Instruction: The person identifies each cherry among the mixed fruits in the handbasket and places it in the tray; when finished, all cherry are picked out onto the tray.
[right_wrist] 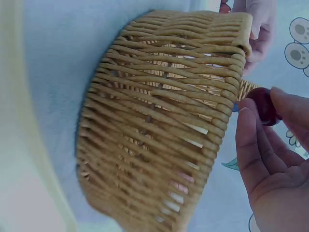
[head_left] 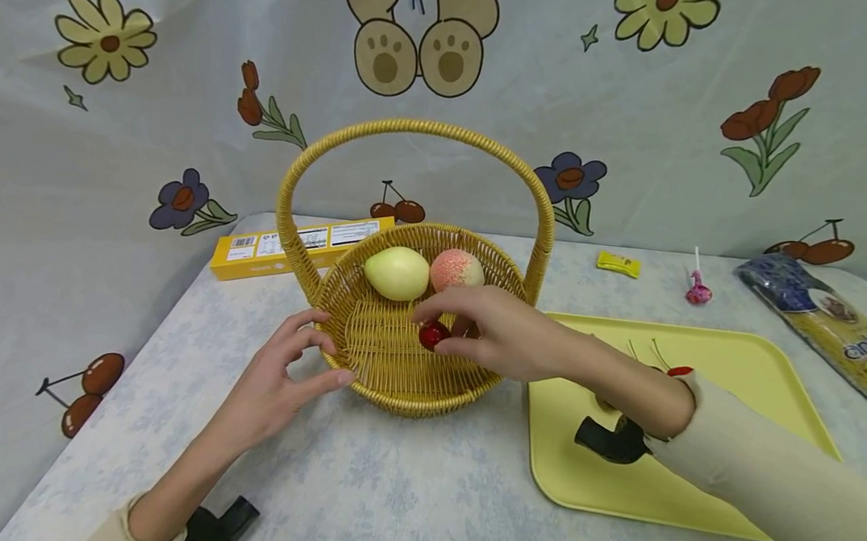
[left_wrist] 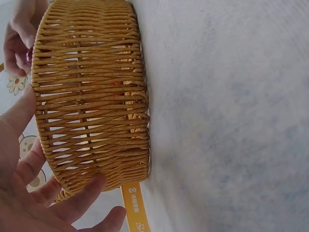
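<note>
The right hand (head_left: 499, 330) is extended over the wicker basket (head_left: 399, 382), its thumb and fingertips pinching a small red cherry-like fruit (head_left: 433, 334) just above the basket floor; the right wrist view confirms the dark red fruit (right_wrist: 264, 105) nipped between thumb and forefinger beside the rim. The left hand (head_left: 284, 373) rests against the near left wall of the basket, fingers spread and relaxed, thumb and fingertips touching the weave; the left wrist view shows the open fingers (left_wrist: 72, 203) alongside the basket wall (left_wrist: 91, 96), not curled round it. Inside the basket, toward the back, lie a pale yellow-green fruit (head_left: 397, 273) and a peach-coloured fruit (head_left: 457, 270), side by side and apparently touching. A yellow tray (head_left: 763, 374) sits just right of the basket, with thin stems and a red item partly hidden behind the right forearm. A yellow box (head_left: 289, 246), a small yellow wrapper (head_left: 619, 264), a lollipop (head_left: 697, 290) and a pasta packet (head_left: 830, 328) lie farther back on the table. Risks noted: the fruit is small and round, held by a light pinch, and could roll across the weave toward the two larger fruits if let go from height; the left hand's contact is only a light brace, so a nudge from the right forearm against the rim or handle (head_left: 418, 129) could shift or tip the basket.
</note>
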Available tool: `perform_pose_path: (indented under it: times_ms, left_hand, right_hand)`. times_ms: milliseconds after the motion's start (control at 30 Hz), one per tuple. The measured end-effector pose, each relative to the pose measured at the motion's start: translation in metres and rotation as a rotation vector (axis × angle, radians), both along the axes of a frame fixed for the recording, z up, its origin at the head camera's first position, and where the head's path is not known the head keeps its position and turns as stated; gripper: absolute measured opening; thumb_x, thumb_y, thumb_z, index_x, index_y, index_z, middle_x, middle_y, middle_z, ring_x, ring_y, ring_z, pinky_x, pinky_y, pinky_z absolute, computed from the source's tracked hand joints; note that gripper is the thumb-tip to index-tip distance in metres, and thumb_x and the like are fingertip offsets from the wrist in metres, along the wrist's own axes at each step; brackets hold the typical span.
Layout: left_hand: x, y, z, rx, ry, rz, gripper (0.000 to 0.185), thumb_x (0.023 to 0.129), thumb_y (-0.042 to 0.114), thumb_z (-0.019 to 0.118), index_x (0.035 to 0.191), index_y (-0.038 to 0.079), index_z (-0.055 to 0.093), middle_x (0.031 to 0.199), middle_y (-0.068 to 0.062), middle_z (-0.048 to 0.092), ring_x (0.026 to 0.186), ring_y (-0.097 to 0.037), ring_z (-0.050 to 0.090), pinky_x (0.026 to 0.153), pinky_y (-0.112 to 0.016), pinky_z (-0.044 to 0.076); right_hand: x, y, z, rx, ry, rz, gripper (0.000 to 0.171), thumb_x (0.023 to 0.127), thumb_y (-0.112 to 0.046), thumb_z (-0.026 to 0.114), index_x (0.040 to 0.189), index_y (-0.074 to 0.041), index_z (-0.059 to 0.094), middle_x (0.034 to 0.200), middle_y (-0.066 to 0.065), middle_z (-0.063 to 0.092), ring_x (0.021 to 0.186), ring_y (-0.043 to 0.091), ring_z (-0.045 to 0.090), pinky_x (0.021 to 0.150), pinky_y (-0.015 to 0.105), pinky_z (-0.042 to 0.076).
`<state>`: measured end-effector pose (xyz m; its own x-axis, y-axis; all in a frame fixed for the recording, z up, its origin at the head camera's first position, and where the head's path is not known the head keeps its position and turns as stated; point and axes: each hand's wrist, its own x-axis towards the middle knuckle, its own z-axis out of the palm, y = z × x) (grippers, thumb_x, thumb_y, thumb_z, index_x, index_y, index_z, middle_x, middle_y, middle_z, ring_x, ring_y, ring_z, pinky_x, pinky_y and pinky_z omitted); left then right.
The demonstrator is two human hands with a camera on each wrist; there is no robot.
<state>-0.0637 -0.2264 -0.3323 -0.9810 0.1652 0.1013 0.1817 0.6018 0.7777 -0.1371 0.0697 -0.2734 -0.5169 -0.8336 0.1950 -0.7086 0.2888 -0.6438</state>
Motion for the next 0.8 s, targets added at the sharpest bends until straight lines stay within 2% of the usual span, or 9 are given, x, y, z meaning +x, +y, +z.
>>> perform_pose_path:
  times_ms: [67,200,433,600,700,800]
  left_hand:
    - [0.000,0.000,0.000,-0.002,-0.001,-0.002,0.026,0.086,0.031,0.078,0.096,0.014,0.060,0.144,-0.009,0.042,0.136,-0.034,0.035,0.101,-0.064,0.034]
    - [0.001,0.000,0.001,0.002,0.002,-0.006,0.025,0.086,0.030,0.079,0.095,0.016,0.060,0.144,-0.010,0.042,0.136,-0.035,0.035,0.101,-0.065,0.034]
    - [0.001,0.001,0.002,0.001,-0.003,-0.007,0.025,0.086,0.031,0.078,0.095,0.017,0.059,0.144,-0.010,0.042,0.136,-0.035,0.035,0.101,-0.065,0.034]
    - [0.001,0.002,0.002,-0.001,-0.007,-0.004,0.025,0.086,0.031,0.078,0.095,0.017,0.059,0.145,-0.010,0.042,0.137,-0.035,0.034,0.102,-0.065,0.034]
    - [0.001,0.001,0.003,0.000,-0.006,-0.006,0.025,0.086,0.030,0.078,0.095,0.016,0.059,0.145,-0.010,0.042,0.137,-0.035,0.033,0.102,-0.065,0.034]
    - [0.001,0.001,0.003,-0.003,-0.007,-0.006,0.025,0.087,0.030,0.078,0.095,0.016,0.059,0.145,-0.010,0.041,0.138,-0.035,0.033,0.101,-0.065,0.034]
  right_hand:
    - [0.004,0.009,0.000,-0.007,0.006,-0.007,0.030,0.094,-0.012,0.070,0.123,-0.011,0.065,0.118,-0.004,0.064,0.106,0.010,0.058,0.088,0.035,0.051]
    - [0.013,0.029,0.002,-0.026,-0.034,-0.038,0.022,0.092,-0.014,0.072,0.114,-0.017,0.068,0.108,-0.007,0.060,0.095,0.010,0.057,0.077,0.030,0.055]
    - [0.028,0.073,0.000,-0.040,-0.114,-0.174,0.021,0.090,-0.015,0.075,0.108,-0.024,0.071,0.103,-0.007,0.057,0.089,0.012,0.057,0.067,0.029,0.057]
    - [0.040,0.102,-0.002,-0.021,-0.084,-0.264,0.019,0.090,-0.018,0.074,0.106,-0.027,0.069,0.099,-0.009,0.057,0.077,0.010,0.057,0.058,0.026,0.053]
    - [0.046,0.117,-0.007,-0.002,-0.034,-0.308,0.020,0.090,-0.017,0.074,0.106,-0.028,0.069,0.098,-0.010,0.057,0.073,0.008,0.056,0.056,0.024,0.051]
    - [0.050,0.132,-0.015,0.038,0.026,-0.375,0.022,0.088,-0.015,0.076,0.106,-0.027,0.070,0.099,-0.012,0.058,0.079,0.006,0.056,0.060,0.024,0.051]
